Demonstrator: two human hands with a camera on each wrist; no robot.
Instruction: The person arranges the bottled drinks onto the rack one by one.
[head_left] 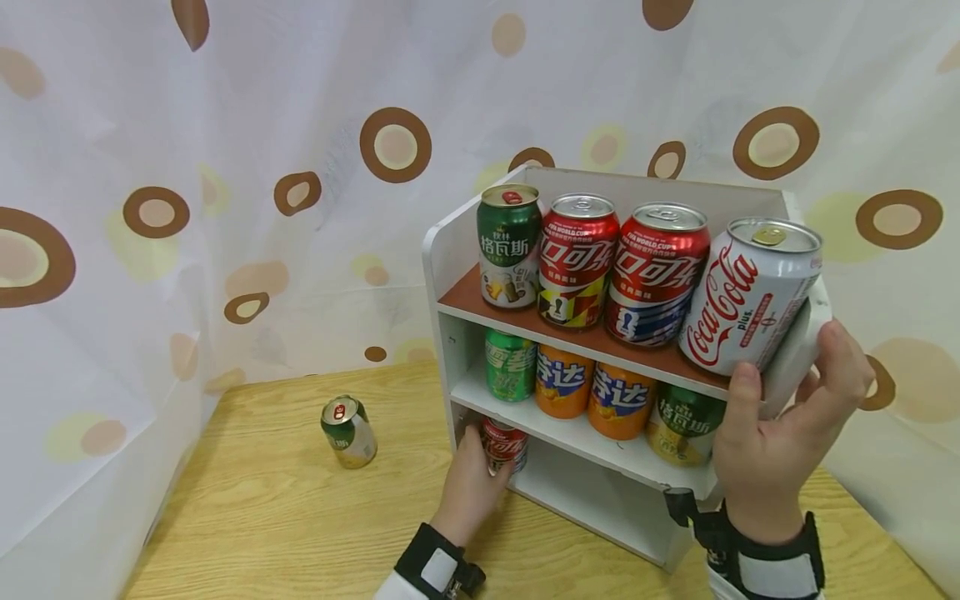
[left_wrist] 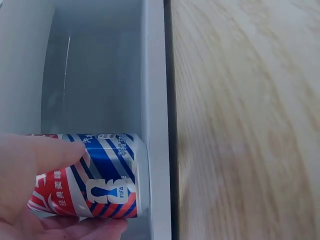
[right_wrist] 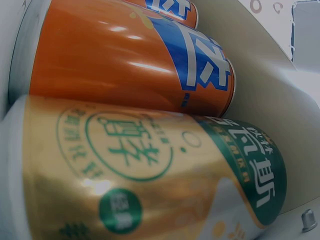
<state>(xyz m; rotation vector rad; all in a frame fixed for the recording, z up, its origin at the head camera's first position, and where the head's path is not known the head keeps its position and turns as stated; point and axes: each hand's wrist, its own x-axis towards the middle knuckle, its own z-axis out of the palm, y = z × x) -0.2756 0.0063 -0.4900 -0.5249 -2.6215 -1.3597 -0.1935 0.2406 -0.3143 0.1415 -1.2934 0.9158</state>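
My left hand [head_left: 472, 479] grips a red cola can [head_left: 504, 443] at the left end of the bottom level of a small white shelf [head_left: 592, 471]. In the left wrist view the cola can [left_wrist: 112, 175] shows blue and white stripes, with its base at the shelf's front lip. My right hand [head_left: 787, 425] holds the shelf's right side panel, fingers around its outer edge and thumb by the base of a white Coca-Cola can [head_left: 750, 296]. In the right wrist view, a gold-and-green can [right_wrist: 150, 170] and an orange can [right_wrist: 130, 60] fill the foreground.
On the top level stand a green can [head_left: 508, 246] and two red cola cans [head_left: 577, 258]. The middle level holds a light green can [head_left: 510, 367], two orange cans [head_left: 562, 379] and a gold-and-green can. Another green-topped can [head_left: 349, 433] stands on the wooden table [head_left: 300, 533], left of the shelf.
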